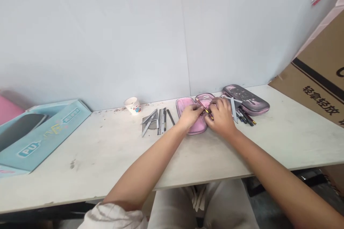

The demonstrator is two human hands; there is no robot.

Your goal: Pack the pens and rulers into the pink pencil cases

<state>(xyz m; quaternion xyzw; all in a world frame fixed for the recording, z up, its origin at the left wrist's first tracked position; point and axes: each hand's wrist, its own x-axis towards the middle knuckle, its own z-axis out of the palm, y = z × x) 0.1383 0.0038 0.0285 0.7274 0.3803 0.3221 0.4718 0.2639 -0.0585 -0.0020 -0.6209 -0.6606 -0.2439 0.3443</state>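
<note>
This looks like a plain workroom or storeroom, with a bare panelled wall [94, 35], a scuffed white table [107, 150], a cardboard carton [319, 68] printed with handling words, and a blue box [45, 136].

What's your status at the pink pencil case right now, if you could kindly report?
Left hand and right hand pinching a slim red writing tool. Open pink pencil case beneath them. Closed dark pink case and pens to the right; metal rulers to the left.

One left hand [189, 116], one right hand [219, 114]; one open pink zip pencil case [183, 104]; one closed mauve hard-shell case [245, 100]; one white paper cup [132, 106]; roughly four grey metal drafting tools [152, 121]; perhaps five slim pens [245, 117].
</note>
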